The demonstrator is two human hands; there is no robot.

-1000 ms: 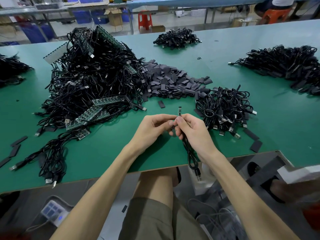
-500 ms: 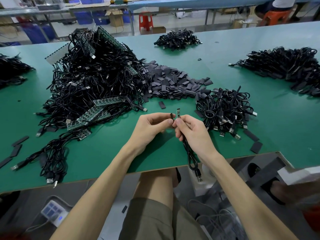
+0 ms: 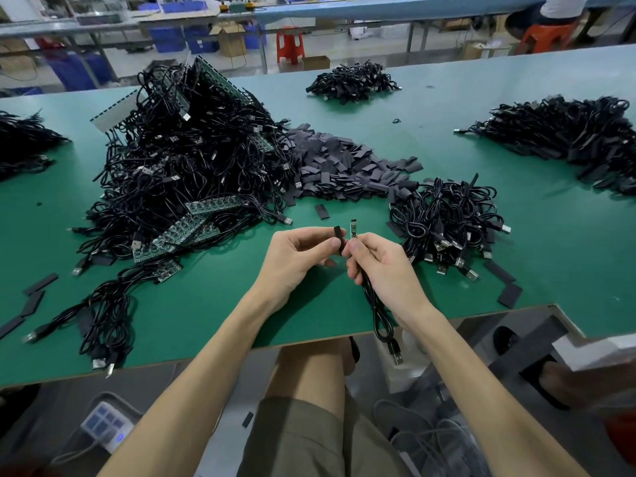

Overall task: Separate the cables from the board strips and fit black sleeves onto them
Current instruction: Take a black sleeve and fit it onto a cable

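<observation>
Black sleeve is what we pinch between the thumb and forefinger of our left hand, held upright just beside the tip of the cable. Our right hand grips that cable near its top, fingers curled round it, so that its small green board end sticks up above the fingertips; sleeve and board end stand side by side, close but apart. Below the right hand the cable hangs in a loop over the edge of the green table, with its USB plug dangling lowest. Just beyond our hands a single loose sleeve lies on the table. Right of the right hand sits a small heap of cables, and a few flat sleeves lie near the table edge on that side. Beyond the hands spreads the pile of sleeves. Left of and beyond the left hand rises the big tangle of cables, with green board strips showing at its near side. Further heaps of cables lie far ahead and well off to the right.
</observation>
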